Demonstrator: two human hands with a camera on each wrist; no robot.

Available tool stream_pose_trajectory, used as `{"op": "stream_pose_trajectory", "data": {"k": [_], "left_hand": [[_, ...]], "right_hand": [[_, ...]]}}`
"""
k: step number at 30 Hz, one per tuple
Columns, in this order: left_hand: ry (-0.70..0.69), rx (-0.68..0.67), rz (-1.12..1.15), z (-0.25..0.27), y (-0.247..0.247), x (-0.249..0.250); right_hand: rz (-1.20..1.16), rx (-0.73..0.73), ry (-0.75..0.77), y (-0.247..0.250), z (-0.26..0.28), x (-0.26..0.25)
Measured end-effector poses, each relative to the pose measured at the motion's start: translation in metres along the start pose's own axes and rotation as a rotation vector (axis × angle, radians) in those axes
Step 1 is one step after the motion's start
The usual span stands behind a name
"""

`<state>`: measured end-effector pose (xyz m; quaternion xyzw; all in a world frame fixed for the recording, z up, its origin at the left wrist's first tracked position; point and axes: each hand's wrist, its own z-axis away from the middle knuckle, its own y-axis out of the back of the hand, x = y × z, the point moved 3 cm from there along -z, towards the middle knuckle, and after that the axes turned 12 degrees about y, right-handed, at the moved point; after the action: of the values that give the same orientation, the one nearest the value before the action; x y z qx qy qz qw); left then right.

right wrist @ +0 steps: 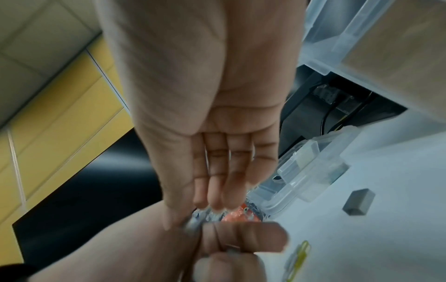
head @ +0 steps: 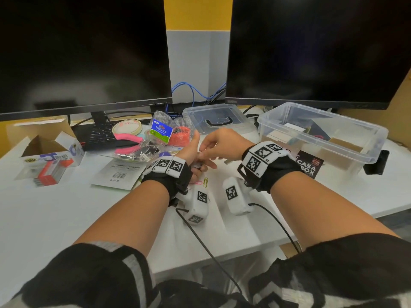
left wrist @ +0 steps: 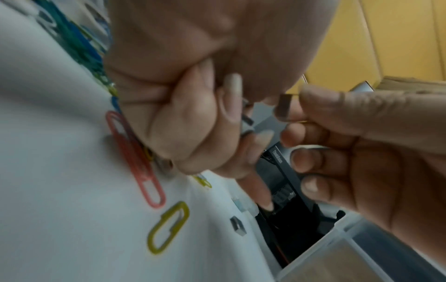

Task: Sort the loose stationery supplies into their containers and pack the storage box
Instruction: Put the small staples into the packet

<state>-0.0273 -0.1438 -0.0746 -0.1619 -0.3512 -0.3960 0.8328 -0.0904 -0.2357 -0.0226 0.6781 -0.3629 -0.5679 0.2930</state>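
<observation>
My left hand is curled at mid-desk, gripping small grey staple strips in its fist. My right hand meets it from the right, thumb and forefinger pinching one small staple strip. In the right wrist view the right hand points its fingers down onto the left hand. A loose staple strip lies on the desk. A red paper clip and a yellow paper clip lie under the left hand. The clear storage box stands open at the right.
The box lid lies behind the hands. To the left are a binder clip bag, a tape roll, a keyboard and an open carton. A small clear case sits nearby. Two monitors stand behind.
</observation>
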Motion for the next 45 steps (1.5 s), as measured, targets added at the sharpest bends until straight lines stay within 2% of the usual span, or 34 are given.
{"op": "stream_pose_trajectory", "data": {"k": [2,4,5,7,10,13,16,20,24,30,34,39,43,45], "left_hand": [[0.0,-0.025,0.031,-0.003,0.003,-0.001],[-0.005,-0.024,0.039,-0.004,0.007,0.0],[0.0,-0.014,0.036,-0.004,0.009,0.0],[0.012,0.018,0.018,-0.002,0.01,0.001],[0.021,0.047,0.016,-0.001,0.009,0.002],[0.014,0.078,0.039,-0.004,0.006,0.002],[-0.007,0.094,0.025,-0.007,0.004,0.001],[0.021,0.035,0.057,-0.008,0.002,-0.005],[0.011,-0.004,0.063,-0.009,-0.001,-0.005],[-0.004,-0.099,0.093,-0.01,-0.016,0.006],[-0.052,-0.162,0.073,-0.003,-0.031,0.018],[-0.105,-0.161,-0.031,0.004,-0.058,0.043],[-0.192,-0.164,-0.12,0.014,-0.093,0.082],[-0.254,-0.171,-0.159,0.021,-0.112,0.1]], "right_hand": [[0.021,0.052,-0.001,0.001,-0.002,0.007],[0.098,0.111,-0.068,0.004,-0.003,0.022],[0.178,0.087,-0.114,0.003,-0.002,0.03],[0.334,-0.059,-0.179,-0.005,0.0,0.045],[0.47,-0.256,-0.19,-0.015,0.002,0.055],[0.517,-0.321,-0.205,-0.014,0.001,0.056],[0.483,-0.314,-0.219,-0.012,0.004,0.055],[0.4,-0.147,-0.146,-0.006,0.004,0.046],[0.075,0.102,-0.018,0.008,0.004,0.026],[0.014,0.071,0.078,0.014,0.008,0.006],[0.025,0.126,0.062,0.027,0.02,0.012],[0.12,0.363,-0.016,0.074,0.048,0.029],[0.162,0.586,-0.071,0.12,0.084,0.042],[0.23,0.644,-0.145,0.135,0.101,0.055]]}}
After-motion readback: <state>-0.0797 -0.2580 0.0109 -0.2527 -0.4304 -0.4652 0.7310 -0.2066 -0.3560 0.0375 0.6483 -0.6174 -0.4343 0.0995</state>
